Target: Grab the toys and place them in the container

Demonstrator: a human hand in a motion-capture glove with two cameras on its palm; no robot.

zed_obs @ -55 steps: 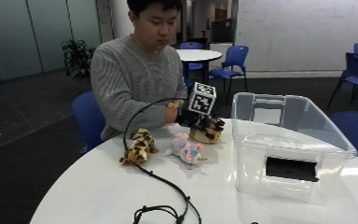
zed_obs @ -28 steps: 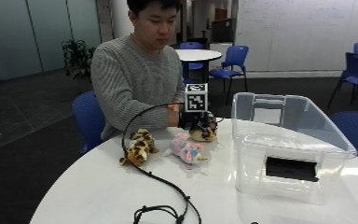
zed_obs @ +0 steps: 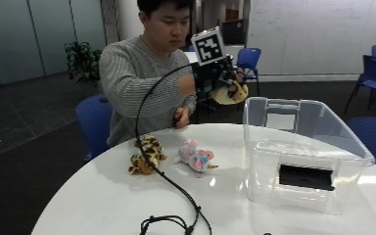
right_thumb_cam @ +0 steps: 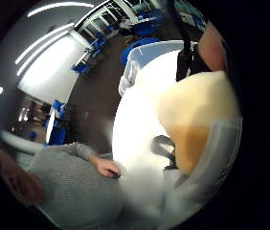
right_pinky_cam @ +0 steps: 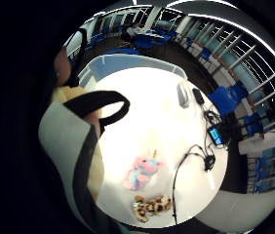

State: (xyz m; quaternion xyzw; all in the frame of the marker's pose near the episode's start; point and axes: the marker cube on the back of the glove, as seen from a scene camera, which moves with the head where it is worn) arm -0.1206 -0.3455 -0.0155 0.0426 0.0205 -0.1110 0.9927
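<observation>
One toy (zed_obs: 230, 93) clamped in right hand (zed_obs: 222, 81), centre frame; container (zed_obs: 305, 147) lies lower right of grip.

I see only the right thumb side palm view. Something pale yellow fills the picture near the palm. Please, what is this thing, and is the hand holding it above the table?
Observer: In the outside view it is a small tan plush toy. The gloved right hand grips it in the air, beside the clear container's rim.
Operator: Is the toy over the container already?
Observer: Not yet; it hangs just outside the near wall.
Operator: Are other toys left?
Observer: Two lie on the white table: a spotted toy and a pink toy.
</observation>
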